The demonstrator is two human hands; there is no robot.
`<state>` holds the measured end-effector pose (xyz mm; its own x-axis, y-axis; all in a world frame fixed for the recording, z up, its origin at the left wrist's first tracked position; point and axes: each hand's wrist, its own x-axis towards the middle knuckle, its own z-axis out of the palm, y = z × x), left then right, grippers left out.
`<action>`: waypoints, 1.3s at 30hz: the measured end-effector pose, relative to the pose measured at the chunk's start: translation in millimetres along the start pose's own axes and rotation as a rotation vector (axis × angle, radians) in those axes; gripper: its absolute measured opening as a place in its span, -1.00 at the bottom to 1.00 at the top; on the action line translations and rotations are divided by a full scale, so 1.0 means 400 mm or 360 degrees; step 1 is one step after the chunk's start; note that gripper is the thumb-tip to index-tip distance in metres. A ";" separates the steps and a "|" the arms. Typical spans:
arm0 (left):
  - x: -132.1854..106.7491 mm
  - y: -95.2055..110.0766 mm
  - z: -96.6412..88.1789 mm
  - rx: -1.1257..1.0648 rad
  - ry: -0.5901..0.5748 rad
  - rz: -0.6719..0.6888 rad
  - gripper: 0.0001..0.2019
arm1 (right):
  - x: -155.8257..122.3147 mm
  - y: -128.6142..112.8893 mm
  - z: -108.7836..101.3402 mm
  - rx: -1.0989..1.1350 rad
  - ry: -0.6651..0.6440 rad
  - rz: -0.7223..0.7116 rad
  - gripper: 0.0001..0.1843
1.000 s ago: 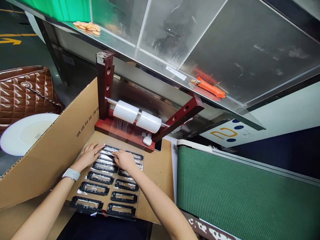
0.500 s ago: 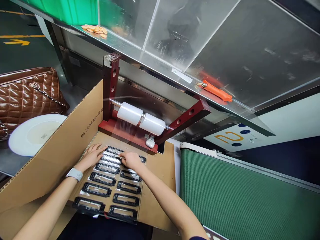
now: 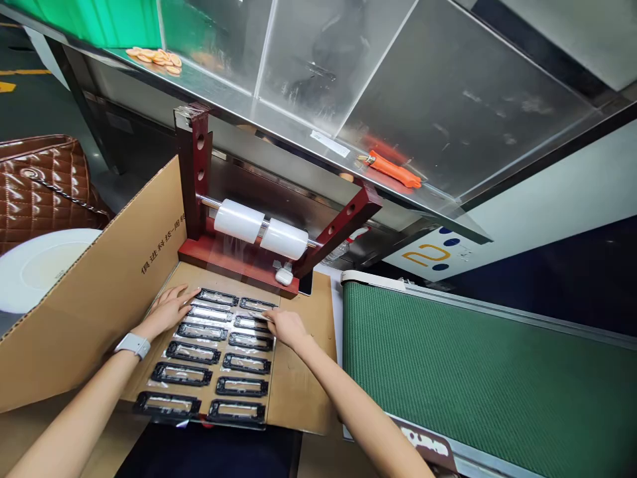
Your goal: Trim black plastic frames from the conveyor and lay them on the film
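Two columns of black rectangular plastic frames (image 3: 188, 373), with clear film about them, lie on a brown cardboard sheet (image 3: 303, 372). My left hand (image 3: 172, 307) rests at the left column's far end, fingers stretched out, fingertips at the edge of the farthest frame (image 3: 219, 297). My right hand (image 3: 288, 326) is closed in a pinch over the right end of the right column's far frames (image 3: 251, 323). A thin pale sliver shows at its fingertips, too small to name.
Behind the frames stands a dark red stand (image 3: 233, 265) with two white film rolls (image 3: 283, 239). A cardboard wall (image 3: 99, 292) rises at left, a green conveyor belt (image 3: 472, 372) lies at right. An orange-handled tool (image 3: 393, 170) sits on the metal shelf (image 3: 279, 113) above.
My right hand has moved right across the frames, from the left column's far end to the right column. My left hand stays at the far left frame. The camera view has shifted.
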<state>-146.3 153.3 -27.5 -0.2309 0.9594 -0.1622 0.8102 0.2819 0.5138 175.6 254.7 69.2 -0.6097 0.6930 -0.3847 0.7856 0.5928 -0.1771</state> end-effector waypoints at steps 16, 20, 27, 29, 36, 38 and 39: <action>-0.469 0.223 0.169 -0.1438 -0.1052 -0.0285 -0.49 | -0.355 -0.035 0.309 0.1065 0.0305 -0.0137 -0.48; -0.511 0.204 0.287 -0.1712 -0.0930 -0.0783 -0.32 | -0.355 -0.040 0.331 0.1099 0.0308 -0.0221 -0.52; -0.497 0.223 0.289 -0.2185 -0.0880 -0.1035 -0.49 | -0.355 -0.039 0.337 0.1081 0.0240 -0.0278 -0.61; -0.504 0.234 0.285 -0.2227 -0.0864 -0.1079 -0.49 | -0.371 -0.049 0.353 0.1259 0.0227 -0.0200 -0.61; -0.559 0.264 0.319 -0.2151 -0.0879 -0.1133 -0.49 | -0.477 -0.170 0.475 0.2091 0.0245 0.0409 -0.67; -0.580 0.285 0.330 -0.2128 -0.0903 -0.1098 -0.47 | -0.513 -0.210 0.507 0.2239 0.0341 0.0548 -0.68; -0.592 0.298 0.334 -0.2110 -0.0919 -0.1081 -0.46 | -0.533 -0.226 0.519 0.2259 0.0395 0.0593 -0.68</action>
<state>77.0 -41.9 -40.6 0.1380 0.6105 -0.7799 -0.4443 0.7419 0.5021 256.4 -31.9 -20.9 -0.2432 0.8481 -0.4707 0.2524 -0.4132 -0.8750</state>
